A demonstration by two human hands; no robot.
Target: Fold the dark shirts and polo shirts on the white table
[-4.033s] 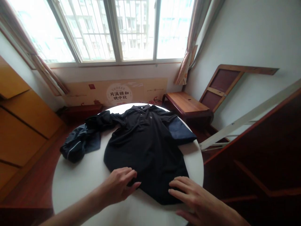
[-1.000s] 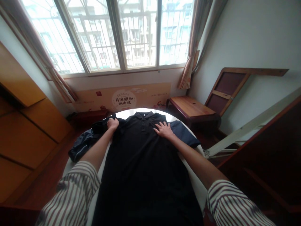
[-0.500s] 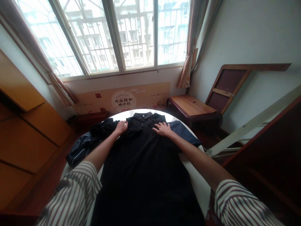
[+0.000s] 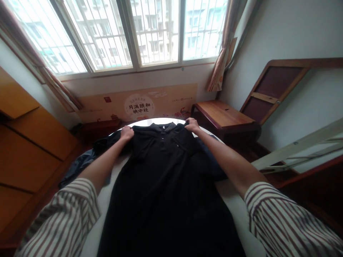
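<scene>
A black polo shirt (image 4: 163, 185) lies spread face up over a round white table (image 4: 230, 200), its collar towards the window and its lower end towards me. My left hand (image 4: 127, 133) is closed on the shirt's left shoulder edge as I see it. At the opposite shoulder, my right hand (image 4: 192, 125) pinches the fabric near the top of the sleeve. The short sleeves lie folded inward over the front. A small light mark shows on the chest, and a label sits inside the collar.
Dark clothes (image 4: 83, 164) are heaped at the table's left side, and a folded navy garment (image 4: 214, 167) lies at its right. Beyond stand a low wooden table (image 4: 225, 114) and a printed banner (image 4: 107, 107) under the window. An orange cabinet (image 4: 37, 150) is at the left.
Both hands have moved apart to the shirt's shoulders. My right hand, flat on the chest before, now grips the far shoulder edge. The view has tilted down slightly.
</scene>
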